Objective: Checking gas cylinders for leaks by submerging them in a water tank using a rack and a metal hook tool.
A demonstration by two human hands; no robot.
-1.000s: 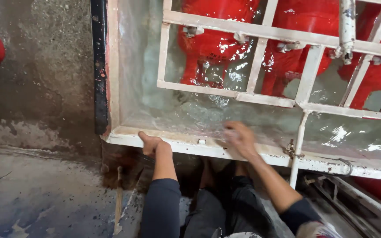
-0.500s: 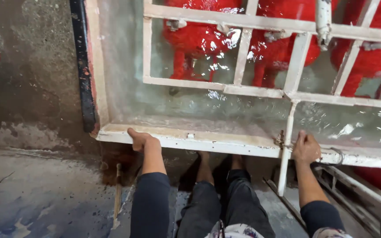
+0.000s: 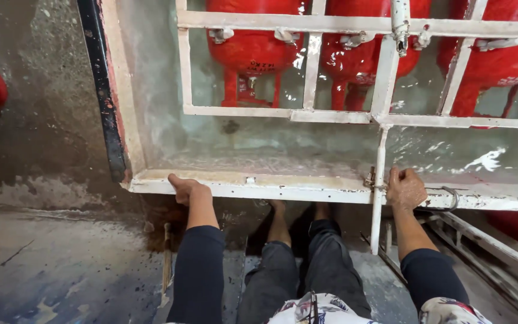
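The right hand (image 3: 405, 188) has moved out along the near rim of the water tank (image 3: 283, 187): a second ago it lay close beside the left, and now it sits at about 3 o'clock, next to the upright bar of the white metal rack (image 3: 381, 180) and a small metal ring (image 3: 451, 197). Its grip is curled down over the rim edge, fingers pressed together. The left hand (image 3: 186, 189) has stayed at the rim's left end, about 9 o'clock, fingers hooked over the lip. With both hands now well apart, the person looks braced on the rim at two points.

The rack stands in cloudy, greenish water, and red cylinders (image 3: 253, 48) hang behind its bars at 12 o'clock. The person's bare feet (image 3: 298, 210) rest on the wet concrete floor (image 3: 61, 264) under the rim. The rough wall at 10 o'clock is stained and damp.
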